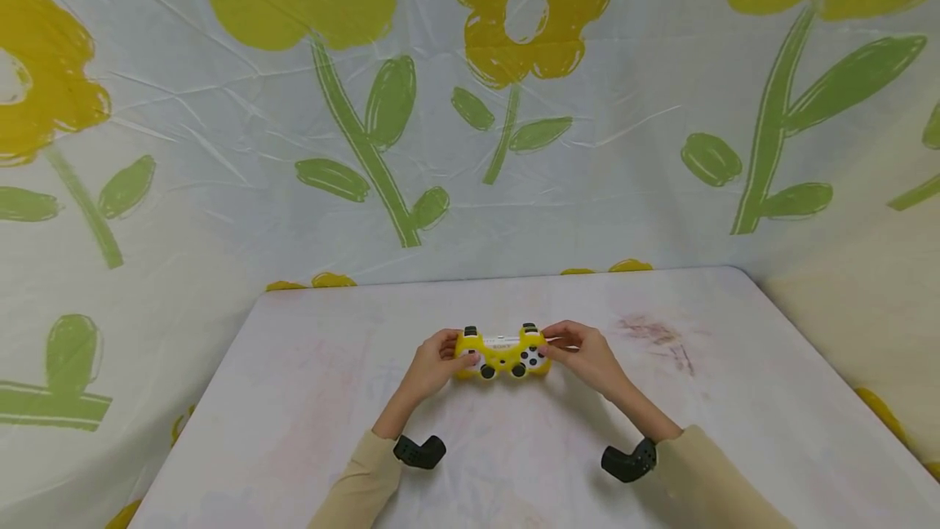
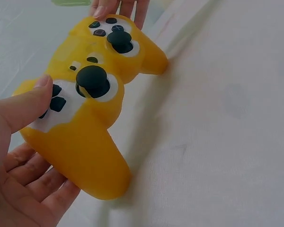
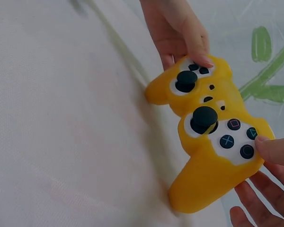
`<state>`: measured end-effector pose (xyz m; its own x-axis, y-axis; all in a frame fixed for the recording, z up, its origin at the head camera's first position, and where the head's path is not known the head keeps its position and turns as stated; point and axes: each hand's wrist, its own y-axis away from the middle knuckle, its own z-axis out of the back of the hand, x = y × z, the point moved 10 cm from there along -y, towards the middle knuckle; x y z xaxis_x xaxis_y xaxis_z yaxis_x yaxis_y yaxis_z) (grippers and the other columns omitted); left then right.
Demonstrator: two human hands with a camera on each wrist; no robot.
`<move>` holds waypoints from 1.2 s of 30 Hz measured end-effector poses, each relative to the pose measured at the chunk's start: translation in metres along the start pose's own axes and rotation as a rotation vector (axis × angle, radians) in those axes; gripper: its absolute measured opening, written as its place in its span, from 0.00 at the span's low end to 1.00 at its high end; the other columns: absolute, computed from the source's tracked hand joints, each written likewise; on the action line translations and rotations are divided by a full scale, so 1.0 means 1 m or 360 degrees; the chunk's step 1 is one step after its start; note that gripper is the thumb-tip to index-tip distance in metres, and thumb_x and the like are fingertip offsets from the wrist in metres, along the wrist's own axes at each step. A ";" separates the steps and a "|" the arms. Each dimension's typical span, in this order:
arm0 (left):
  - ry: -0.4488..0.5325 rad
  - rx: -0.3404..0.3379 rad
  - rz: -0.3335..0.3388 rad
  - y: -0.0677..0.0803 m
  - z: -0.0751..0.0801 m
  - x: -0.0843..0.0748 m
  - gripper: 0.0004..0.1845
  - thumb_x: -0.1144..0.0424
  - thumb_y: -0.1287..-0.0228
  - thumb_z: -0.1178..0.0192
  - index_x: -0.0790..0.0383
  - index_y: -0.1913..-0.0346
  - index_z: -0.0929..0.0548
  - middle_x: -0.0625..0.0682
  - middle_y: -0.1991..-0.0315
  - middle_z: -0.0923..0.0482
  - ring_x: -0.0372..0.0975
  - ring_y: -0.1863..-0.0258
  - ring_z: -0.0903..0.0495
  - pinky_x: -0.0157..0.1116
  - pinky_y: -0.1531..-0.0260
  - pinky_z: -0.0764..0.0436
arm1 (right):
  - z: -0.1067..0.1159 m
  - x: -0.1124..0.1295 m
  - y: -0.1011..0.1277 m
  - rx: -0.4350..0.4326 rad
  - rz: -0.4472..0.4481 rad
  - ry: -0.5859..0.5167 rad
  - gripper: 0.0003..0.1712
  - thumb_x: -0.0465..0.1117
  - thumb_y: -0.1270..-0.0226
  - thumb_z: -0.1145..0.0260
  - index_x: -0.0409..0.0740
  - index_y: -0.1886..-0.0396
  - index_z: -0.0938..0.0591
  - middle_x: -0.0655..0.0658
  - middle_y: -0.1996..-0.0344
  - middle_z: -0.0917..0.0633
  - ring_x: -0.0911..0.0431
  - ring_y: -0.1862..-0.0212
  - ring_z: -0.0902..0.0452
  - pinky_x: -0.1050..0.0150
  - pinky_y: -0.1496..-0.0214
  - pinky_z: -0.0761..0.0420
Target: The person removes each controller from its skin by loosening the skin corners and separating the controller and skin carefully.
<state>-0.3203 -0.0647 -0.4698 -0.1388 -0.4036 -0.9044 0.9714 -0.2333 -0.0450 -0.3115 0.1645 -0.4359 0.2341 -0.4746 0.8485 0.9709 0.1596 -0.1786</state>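
A yellow game controller with black sticks and buttons is held at the middle of the white table. My left hand grips its left grip, thumb on the direction pad, fingers curled underneath. My right hand grips the right grip, thumb by the face buttons, fingers under the body. The left wrist view shows the controller close up with my left hand around it. In the right wrist view the controller is tilted, its handles touching the cloth, my right hand around it.
A white cloth with yellow flowers and green stems hangs behind and beside the table. Faint reddish marks stain the table top right of the hands. Black wrist camera mounts sit on both forearms.
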 end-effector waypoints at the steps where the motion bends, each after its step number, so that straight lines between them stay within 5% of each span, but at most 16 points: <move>1: -0.0001 -0.0001 0.0006 0.000 0.000 0.000 0.31 0.53 0.40 0.34 0.69 0.39 0.28 0.62 0.46 0.22 0.49 0.48 0.21 0.44 0.45 0.21 | 0.000 0.001 0.000 0.0000 0.0015 0.0005 0.14 0.39 0.41 0.30 0.37 0.57 0.17 0.39 0.59 0.13 0.51 0.58 0.16 0.61 0.56 0.16; 11: 0.0113 -0.0068 0.0043 -0.001 0.000 0.012 0.33 0.55 0.41 0.32 0.72 0.38 0.28 0.64 0.43 0.23 0.50 0.46 0.22 0.45 0.43 0.23 | 0.003 0.010 -0.003 0.0092 0.0094 0.0026 0.16 0.39 0.41 0.29 0.37 0.54 0.18 0.37 0.55 0.15 0.46 0.54 0.17 0.61 0.54 0.16; 23: 0.0185 -0.0121 -0.0003 0.003 -0.002 0.013 0.34 0.57 0.42 0.32 0.73 0.37 0.29 0.65 0.44 0.23 0.51 0.44 0.22 0.44 0.43 0.23 | 0.003 0.035 -0.015 0.0206 0.0357 0.0257 0.25 0.36 0.50 0.24 0.37 0.51 0.20 0.38 0.53 0.17 0.44 0.52 0.20 0.47 0.50 0.19; 29: 0.0196 -0.0082 -0.0078 0.006 -0.003 0.011 0.35 0.61 0.44 0.30 0.74 0.37 0.30 0.66 0.44 0.24 0.52 0.45 0.22 0.45 0.43 0.23 | -0.008 0.049 -0.015 0.0377 0.0472 0.0384 0.27 0.36 0.50 0.24 0.37 0.49 0.20 0.39 0.51 0.17 0.45 0.51 0.22 0.47 0.48 0.20; 36: 0.0181 -0.0028 -0.0248 0.009 -0.002 0.006 0.39 0.52 0.47 0.28 0.74 0.39 0.29 0.64 0.47 0.22 0.45 0.50 0.21 0.39 0.45 0.21 | -0.021 0.065 -0.015 0.0545 0.0561 0.0451 0.26 0.35 0.51 0.23 0.38 0.49 0.19 0.41 0.51 0.16 0.44 0.49 0.23 0.47 0.45 0.21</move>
<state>-0.3116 -0.0675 -0.4763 -0.2661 -0.2610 -0.9279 0.9431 -0.2695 -0.1946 -0.3094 0.1127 -0.3883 0.5915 -0.5480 0.5914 0.7707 0.5998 -0.2151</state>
